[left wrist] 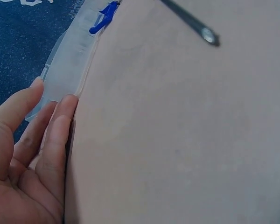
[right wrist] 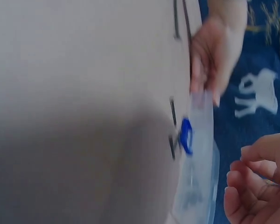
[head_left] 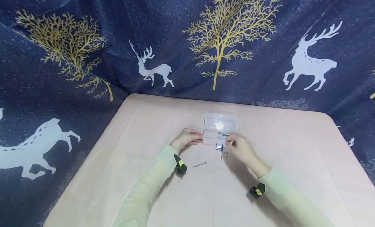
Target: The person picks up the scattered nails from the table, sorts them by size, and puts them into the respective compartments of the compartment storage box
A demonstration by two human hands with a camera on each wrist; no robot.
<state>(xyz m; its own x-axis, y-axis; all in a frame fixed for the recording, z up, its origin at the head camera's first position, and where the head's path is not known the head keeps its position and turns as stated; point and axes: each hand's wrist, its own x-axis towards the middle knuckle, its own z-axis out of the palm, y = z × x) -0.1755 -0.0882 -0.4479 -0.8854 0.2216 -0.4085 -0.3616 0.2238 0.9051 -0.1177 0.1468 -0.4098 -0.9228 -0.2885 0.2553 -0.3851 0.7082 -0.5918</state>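
Observation:
A clear plastic box [head_left: 209,138] lies with its lid [head_left: 221,122] raised at the back and a blue latch [head_left: 219,146] at its front. My left hand [head_left: 188,137] holds the box's left end, thumb on the far side and fingers on the near side, as the left wrist view shows. Over the box's right part is my right hand [head_left: 240,149]. Its fingers [right wrist: 238,179] are loosely curled with nothing visible between them. Dark nails [head_left: 223,134] show in the box beside the right fingertips; they appear blurred through the plastic in the right wrist view.
Loose nails [head_left: 224,153] lie just in front of the latch. A longer nail [head_left: 199,164] and a small thin one [head_left: 180,180] are nearer me on the pink tabletop [head_left: 140,129]. Behind the table hangs a dark blue cloth [head_left: 187,77] with deer and trees.

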